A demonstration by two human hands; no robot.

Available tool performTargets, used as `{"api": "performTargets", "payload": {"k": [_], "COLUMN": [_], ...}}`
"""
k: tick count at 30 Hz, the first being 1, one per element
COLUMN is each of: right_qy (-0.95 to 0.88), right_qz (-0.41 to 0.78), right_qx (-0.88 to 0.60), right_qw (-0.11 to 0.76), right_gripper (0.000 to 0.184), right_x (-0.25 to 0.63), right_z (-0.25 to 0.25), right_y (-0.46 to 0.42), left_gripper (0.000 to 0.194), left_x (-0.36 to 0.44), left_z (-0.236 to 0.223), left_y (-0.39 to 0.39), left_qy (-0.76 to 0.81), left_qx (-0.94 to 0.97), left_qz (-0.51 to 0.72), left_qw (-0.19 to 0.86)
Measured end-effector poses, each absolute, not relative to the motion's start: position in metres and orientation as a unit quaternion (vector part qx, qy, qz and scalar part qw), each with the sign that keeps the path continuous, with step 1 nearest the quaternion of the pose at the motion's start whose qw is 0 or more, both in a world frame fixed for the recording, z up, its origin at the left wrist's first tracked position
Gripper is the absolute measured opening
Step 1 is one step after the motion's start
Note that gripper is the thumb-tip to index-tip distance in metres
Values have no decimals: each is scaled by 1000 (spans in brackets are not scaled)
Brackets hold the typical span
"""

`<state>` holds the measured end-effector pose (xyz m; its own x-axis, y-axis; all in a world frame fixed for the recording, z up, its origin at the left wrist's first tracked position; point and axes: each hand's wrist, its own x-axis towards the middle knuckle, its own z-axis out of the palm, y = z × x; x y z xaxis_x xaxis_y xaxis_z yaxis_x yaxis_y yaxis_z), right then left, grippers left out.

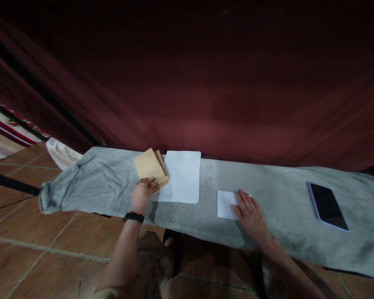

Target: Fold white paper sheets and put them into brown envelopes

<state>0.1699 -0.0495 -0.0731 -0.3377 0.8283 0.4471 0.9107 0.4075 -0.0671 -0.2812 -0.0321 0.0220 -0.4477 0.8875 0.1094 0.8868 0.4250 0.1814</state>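
Note:
My left hand (141, 194), with a black band at its wrist, is closed at the near edge of a small stack of brown paper envelopes (150, 165). Its fingertips pinch the corner of an envelope there. The stack is fanned out and partly covers a pile of white paper sheets (184, 176). Further right, my right hand (250, 214) lies flat with fingers stretched over a small folded white paper (226, 204). The right part of that paper is hidden beneath the fingers.
A grey cloth (227, 174) covers the long narrow surface. At the right lies a phone (328, 206) in a lilac case. A dark red fabric (205, 104) hangs along the back edge. Brown floor tiles (71, 241) show below.

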Motion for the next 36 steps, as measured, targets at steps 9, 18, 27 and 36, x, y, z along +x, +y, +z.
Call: {"api": "performTargets", "payload": {"k": [9,18,27,36], "right_qy": [-811,-811,-800,-731], "right_qz": [-107,-99,-43,222], "right_qx": [-542,-544,-566,-548], "right_qw": [194,188,196,341], "right_gripper": [57,56,55,50], "right_x": [169,167,163,149], "right_z": [-74,-71,-63,-31], "right_y": [-49,-49,-50,-45], "left_gripper": [25,15,20,20], "left_x": [-273,-275,-255,-56], "left_z": [23,28,46,35], "left_y": [-28,-27,-28,-76], "left_qy": [822,829,786,542], "left_qx": [564,507,499,832], "left_qz": [80,232,359,102], "left_qw": [-13,27,-68,-65]}}
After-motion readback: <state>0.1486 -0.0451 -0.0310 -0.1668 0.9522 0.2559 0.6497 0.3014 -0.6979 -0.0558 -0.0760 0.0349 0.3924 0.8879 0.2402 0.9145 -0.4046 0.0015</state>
